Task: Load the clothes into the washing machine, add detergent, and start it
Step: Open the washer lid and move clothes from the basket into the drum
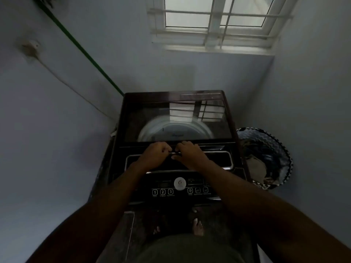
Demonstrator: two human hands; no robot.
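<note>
On the far left a thin green pole (83,52) slants down the pale wall toward the washing machine (121,149), a dark, glossy, boxy top-loader. Your left hand (154,155) curls its fingers over the near edge of the smooth glass lid (152,114), and your right hand (190,153) grips the same edge just beside it, knuckles nearly touching. Nearer you, the flat control panel (209,186) carries a round white button (180,183). Right of the machine stands a round zigzag-patterned basket (281,147) holding crumpled clothes (256,168).

Dim, window (214,18) backlight (edges warped), soft
</note>
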